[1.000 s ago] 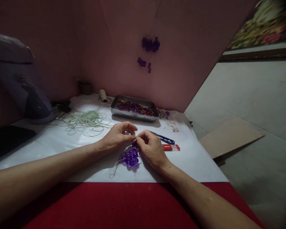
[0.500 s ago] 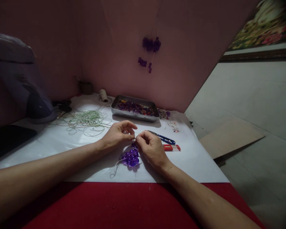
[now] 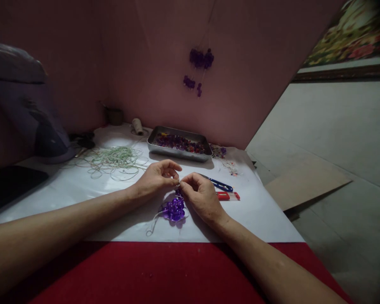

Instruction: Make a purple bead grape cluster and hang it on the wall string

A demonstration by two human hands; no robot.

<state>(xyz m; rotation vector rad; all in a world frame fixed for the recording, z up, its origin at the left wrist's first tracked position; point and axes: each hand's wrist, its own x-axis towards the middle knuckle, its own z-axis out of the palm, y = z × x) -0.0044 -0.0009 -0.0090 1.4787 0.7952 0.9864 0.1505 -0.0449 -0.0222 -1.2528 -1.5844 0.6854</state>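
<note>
A cluster of shiny purple beads (image 3: pixel 175 209) lies on the white table cover, with pale thread (image 3: pixel 151 230) trailing from its left side. My left hand (image 3: pixel 161 176) is pinched at the thumb and fingertips just above the cluster. Against it, fingertip to fingertip, my right hand (image 3: pixel 199 194) also pinches the beaded string. A smaller dark purple bead (image 3: pixel 178 192) shows right under the fingers, joined towards the cluster. The exact spot between the fingertips is too small to make out.
Beyond my hands stands a metal tray (image 3: pixel 180 155) of mixed beads. Right of my right hand lie blue thread snips (image 3: pixel 221 185) and a red case (image 3: pixel 223 196). Tangled green string (image 3: pixel 117 158) and a thread spool (image 3: pixel 137 126) sit at left. Purple beadwork (image 3: pixel 201 59) hangs on the wall.
Almost nothing differs. My right fingertips have shifted very slightly left, closer to the left ones; the bead cluster stays in place.
</note>
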